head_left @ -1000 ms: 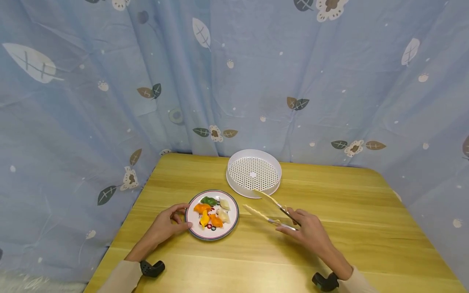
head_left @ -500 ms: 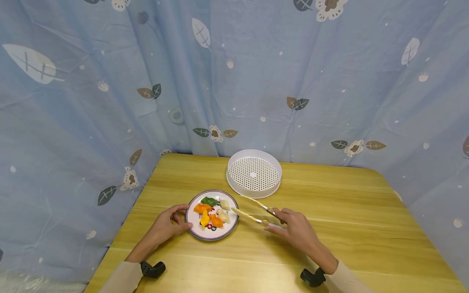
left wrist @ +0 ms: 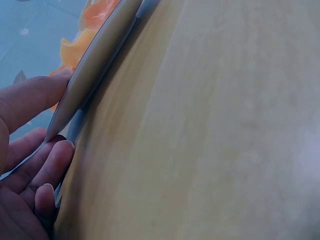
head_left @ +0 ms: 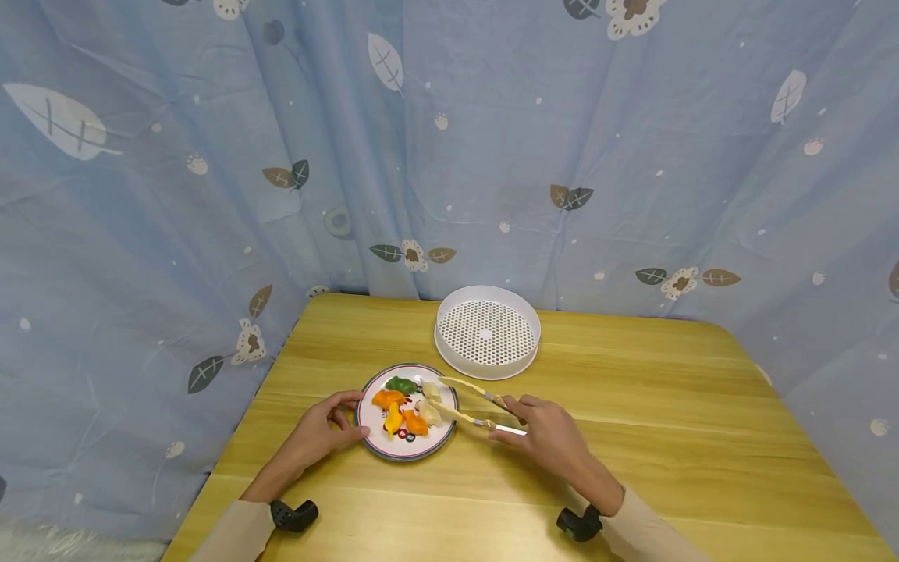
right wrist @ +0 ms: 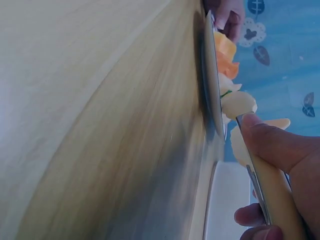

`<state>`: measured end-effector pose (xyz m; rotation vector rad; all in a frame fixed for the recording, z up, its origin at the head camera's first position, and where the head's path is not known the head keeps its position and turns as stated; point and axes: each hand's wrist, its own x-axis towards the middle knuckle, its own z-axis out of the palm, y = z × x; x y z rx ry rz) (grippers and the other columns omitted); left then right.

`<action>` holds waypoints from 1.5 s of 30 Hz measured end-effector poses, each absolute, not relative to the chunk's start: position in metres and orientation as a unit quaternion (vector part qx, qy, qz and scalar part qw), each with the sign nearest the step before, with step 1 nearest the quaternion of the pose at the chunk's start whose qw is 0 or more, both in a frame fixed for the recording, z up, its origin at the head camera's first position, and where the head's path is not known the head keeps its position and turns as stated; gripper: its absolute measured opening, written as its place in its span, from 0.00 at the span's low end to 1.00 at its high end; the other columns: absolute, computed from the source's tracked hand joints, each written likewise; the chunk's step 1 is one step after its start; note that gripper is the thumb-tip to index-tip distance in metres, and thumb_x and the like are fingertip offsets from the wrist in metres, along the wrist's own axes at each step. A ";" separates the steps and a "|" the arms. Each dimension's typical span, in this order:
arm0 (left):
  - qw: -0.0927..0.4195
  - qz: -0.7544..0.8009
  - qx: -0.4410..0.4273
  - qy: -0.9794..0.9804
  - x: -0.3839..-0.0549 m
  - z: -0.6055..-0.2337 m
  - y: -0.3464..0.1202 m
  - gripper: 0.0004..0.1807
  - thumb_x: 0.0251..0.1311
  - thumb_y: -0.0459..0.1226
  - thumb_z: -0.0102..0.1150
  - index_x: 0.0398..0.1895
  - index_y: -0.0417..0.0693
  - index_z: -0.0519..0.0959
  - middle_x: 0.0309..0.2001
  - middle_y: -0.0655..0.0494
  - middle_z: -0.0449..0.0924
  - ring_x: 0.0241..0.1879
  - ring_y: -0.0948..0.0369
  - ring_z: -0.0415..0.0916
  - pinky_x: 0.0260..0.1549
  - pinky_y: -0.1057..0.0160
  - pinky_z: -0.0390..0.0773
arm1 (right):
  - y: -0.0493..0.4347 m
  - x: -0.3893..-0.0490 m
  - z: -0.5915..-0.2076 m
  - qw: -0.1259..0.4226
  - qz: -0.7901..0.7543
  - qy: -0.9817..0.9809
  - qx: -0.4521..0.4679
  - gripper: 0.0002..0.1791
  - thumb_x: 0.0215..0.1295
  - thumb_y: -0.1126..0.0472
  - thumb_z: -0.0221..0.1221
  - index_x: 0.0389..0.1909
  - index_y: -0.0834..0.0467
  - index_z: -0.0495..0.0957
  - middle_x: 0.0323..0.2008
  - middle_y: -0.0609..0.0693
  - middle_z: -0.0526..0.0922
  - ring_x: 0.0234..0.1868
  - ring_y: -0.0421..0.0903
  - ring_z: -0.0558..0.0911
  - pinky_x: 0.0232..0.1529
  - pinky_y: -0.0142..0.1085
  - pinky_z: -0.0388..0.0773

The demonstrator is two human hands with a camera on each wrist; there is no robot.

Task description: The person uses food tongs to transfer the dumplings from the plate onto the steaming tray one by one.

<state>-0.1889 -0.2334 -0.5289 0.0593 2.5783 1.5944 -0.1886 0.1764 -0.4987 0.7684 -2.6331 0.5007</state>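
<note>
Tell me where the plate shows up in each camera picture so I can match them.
Head: the plate is below centre, slightly left.
Left wrist: the plate, nearly edge-on, slants down from the top, left of centre.
Right wrist: the plate, nearly edge-on, upper half, right of centre.
Shared landmark: orange food pieces on it.

Dumplings [head_left: 415,422] on plate [head_left: 425,447], steamer basket [head_left: 485,370] behind, rightward.

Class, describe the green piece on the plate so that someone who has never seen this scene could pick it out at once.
On the wooden table, find the round, dark-rimmed plate whose edge the left hand holds. Toward its far side lies the green piece, just beyond an orange piece. It is the only green one; its neighbours are orange, yellow or pale.
</note>
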 end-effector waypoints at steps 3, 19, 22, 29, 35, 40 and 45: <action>0.052 0.524 0.019 0.850 -0.189 -0.529 -0.233 0.34 0.53 0.42 0.80 0.64 0.53 0.78 0.51 0.49 0.78 0.36 0.53 0.73 0.31 0.64 0.71 | 0.172 -0.190 -0.499 0.177 0.168 -0.930 0.275 0.33 0.54 0.36 0.73 0.56 0.52 0.87 0.23 0.39 0.71 0.21 0.35 0.64 0.24 0.30 0.66; 0.051 0.522 0.024 0.851 -0.189 -0.528 -0.232 0.34 0.53 0.41 0.80 0.64 0.53 0.78 0.48 0.50 0.77 0.35 0.53 0.72 0.30 0.64 0.71 | 0.159 -0.194 -0.499 0.179 0.169 -0.928 0.280 0.28 0.55 0.39 0.73 0.52 0.50 0.87 0.22 0.38 0.68 0.20 0.34 0.63 0.20 0.30 0.63; 0.054 0.523 0.023 0.850 -0.189 -0.528 -0.233 0.34 0.53 0.41 0.80 0.64 0.53 0.78 0.48 0.50 0.77 0.35 0.53 0.72 0.30 0.64 0.71 | 0.159 -0.194 -0.500 0.179 0.172 -0.927 0.280 0.28 0.56 0.39 0.72 0.53 0.50 0.87 0.22 0.39 0.70 0.20 0.35 0.63 0.21 0.30 0.63; 0.050 0.524 0.022 0.850 -0.189 -0.530 -0.233 0.34 0.52 0.42 0.81 0.63 0.54 0.78 0.48 0.50 0.77 0.35 0.53 0.72 0.30 0.64 0.71 | 0.159 -0.192 -0.504 0.196 0.189 -0.919 0.285 0.29 0.55 0.41 0.74 0.54 0.52 0.87 0.22 0.40 0.74 0.20 0.35 0.65 0.22 0.31 0.66; 0.047 0.522 0.023 0.852 -0.188 -0.531 -0.233 0.33 0.52 0.42 0.81 0.63 0.54 0.78 0.48 0.50 0.78 0.35 0.53 0.72 0.31 0.64 0.71 | 0.162 -0.194 -0.502 0.198 0.215 -0.919 0.264 0.31 0.54 0.42 0.75 0.55 0.55 0.87 0.23 0.39 0.74 0.20 0.34 0.65 0.22 0.29 0.67; 0.046 0.520 0.024 0.852 -0.188 -0.531 -0.233 0.34 0.52 0.42 0.81 0.64 0.53 0.78 0.48 0.50 0.77 0.36 0.53 0.72 0.30 0.64 0.71 | 0.164 -0.196 -0.497 0.197 0.232 -0.918 0.254 0.31 0.54 0.42 0.75 0.55 0.57 0.87 0.22 0.39 0.73 0.20 0.34 0.65 0.22 0.30 0.66; 0.046 0.519 0.024 0.853 -0.188 -0.532 -0.234 0.34 0.53 0.42 0.80 0.64 0.53 0.78 0.48 0.50 0.77 0.36 0.53 0.72 0.30 0.64 0.70 | 0.168 -0.199 -0.491 0.200 0.233 -0.918 0.251 0.31 0.55 0.41 0.75 0.54 0.56 0.88 0.21 0.38 0.71 0.20 0.35 0.65 0.23 0.31 0.66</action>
